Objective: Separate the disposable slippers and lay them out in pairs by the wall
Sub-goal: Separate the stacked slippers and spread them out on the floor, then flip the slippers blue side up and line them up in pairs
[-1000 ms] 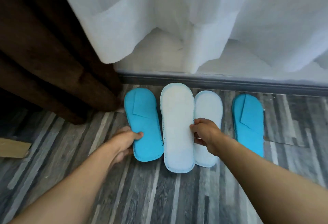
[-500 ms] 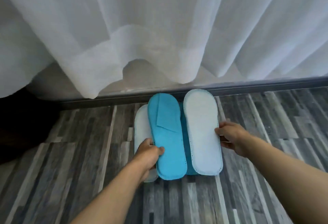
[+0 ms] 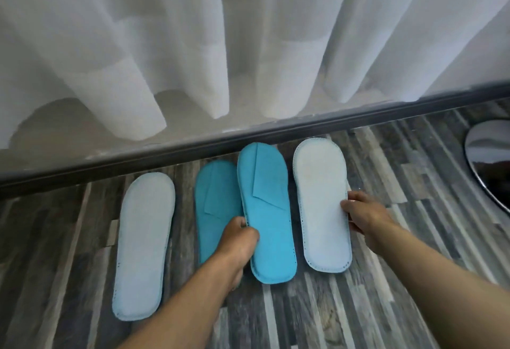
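Four slippers by the skirting board [image 3: 303, 130] — left hand [image 3: 238, 241] on blue slipper [image 3: 265, 210], right hand [image 3: 364, 214] on white slipper [image 3: 321, 199].

Soft daylight glows through the curtain [image 3: 171, 44], shadows faint on the floor [image 3: 345, 307]; glare on the metal base [image 3: 491, 161], edges bent, slight blur.

Four disposable slippers lie in a row on the plank floor [image 3: 358, 307], toes pointing to the far skirting board [image 3: 276, 133]. The leftmost slipper [image 3: 143, 246] lies sole up, apart from the rest and nearer than them. To its right lies the second slipper [image 3: 212, 199], its right edge under the third slipper [image 3: 267, 210]. The rightmost slipper [image 3: 323, 205] lies sole up just beside the third. Behind the skirting board hangs a curtain [image 3: 193, 44]. A round metal base [image 3: 491, 155] sits far right.
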